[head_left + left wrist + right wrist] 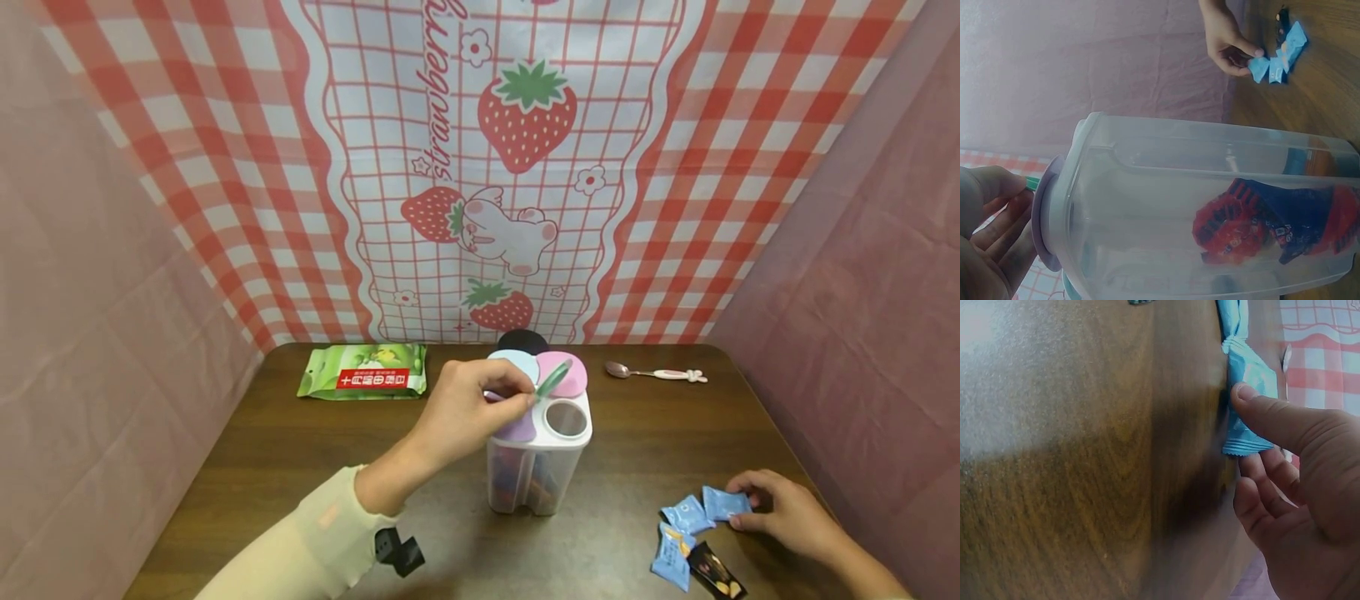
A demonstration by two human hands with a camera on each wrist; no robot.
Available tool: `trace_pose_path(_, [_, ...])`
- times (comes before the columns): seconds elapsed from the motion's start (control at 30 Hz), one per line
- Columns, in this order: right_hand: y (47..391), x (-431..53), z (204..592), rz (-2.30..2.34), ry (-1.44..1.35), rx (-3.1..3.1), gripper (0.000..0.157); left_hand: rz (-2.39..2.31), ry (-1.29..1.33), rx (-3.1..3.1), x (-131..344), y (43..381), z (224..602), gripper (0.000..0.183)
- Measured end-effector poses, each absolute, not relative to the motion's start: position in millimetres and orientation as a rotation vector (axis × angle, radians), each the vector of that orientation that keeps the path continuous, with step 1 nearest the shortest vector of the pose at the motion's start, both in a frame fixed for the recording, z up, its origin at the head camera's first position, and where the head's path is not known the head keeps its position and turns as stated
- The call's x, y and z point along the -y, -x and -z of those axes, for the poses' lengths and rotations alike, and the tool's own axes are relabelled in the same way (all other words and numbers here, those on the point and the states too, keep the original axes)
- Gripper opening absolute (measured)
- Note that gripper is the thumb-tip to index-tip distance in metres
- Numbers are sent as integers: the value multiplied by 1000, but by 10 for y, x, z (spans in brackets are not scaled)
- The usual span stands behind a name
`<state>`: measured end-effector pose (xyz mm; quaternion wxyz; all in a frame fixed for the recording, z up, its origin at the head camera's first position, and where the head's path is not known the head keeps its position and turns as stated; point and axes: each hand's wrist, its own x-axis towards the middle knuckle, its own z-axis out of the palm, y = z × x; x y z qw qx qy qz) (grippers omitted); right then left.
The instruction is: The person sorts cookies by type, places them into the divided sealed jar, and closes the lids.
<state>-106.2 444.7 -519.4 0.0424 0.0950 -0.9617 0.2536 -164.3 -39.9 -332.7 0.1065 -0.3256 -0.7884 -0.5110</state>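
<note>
My left hand (468, 412) pinches a round green lid (553, 378) by its edge and holds it tilted over a storage box (536, 479) of clear plastic with a white top. Below the lid, the box's front right hole (566, 419) is uncovered. Pink (562, 372), pale blue (514, 361) and purple (517, 427) lids cover other compartments. Red and blue wrappers (1235, 225) show through the wall in the left wrist view. At the right, my right hand (783, 512) pinches a small blue snack packet (1249, 422) between thumb and fingers, close over the table.
Beside that packet lie two more blue packets (687, 515) and a black one (716, 571). A green pouch (367, 372) lies at the back left of the wooden table (315, 450). Toward the back right is a spoon (656, 373) with a white handle. A checked cloth (285, 167) hangs behind.
</note>
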Motion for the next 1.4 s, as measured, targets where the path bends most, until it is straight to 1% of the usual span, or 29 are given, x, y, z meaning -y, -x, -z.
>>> trace_pose_path(0.17, [1064, -4473, 5115, -816, -213, 3052, 31, 1503, 964, 2315, 395, 1640, 3323, 6])
trace_pose_path(0.4, [1095, -4459, 4979, -940, -293, 2998, 26, 1496, 969, 2310, 394, 1642, 3323, 7])
trace_pose_path(0.63, [1197, -4344, 4620, -927, -352, 2864, 32, 1488, 968, 2307, 397, 1651, 3327, 7])
trace_pose_path(0.8, [1246, -4212, 4305, -879, -408, 2808, 28, 1479, 976, 2302, 394, 1655, 3336, 7])
trace_pose_path(0.9, [1283, -4106, 4132, -809, -484, 2739, 31, 1473, 979, 2303, 394, 1650, 3334, 7])
trace_pose_path(1.1, [1380, -3822, 3807, -772, -716, 2574, 43, 1469, 971, 2308, 392, 1638, 3327, 8])
trace_pose_path(1.4, [1477, -3272, 3395, -904, -894, 2423, 49, 1455, 977, 2305, 387, 1640, 3320, 7])
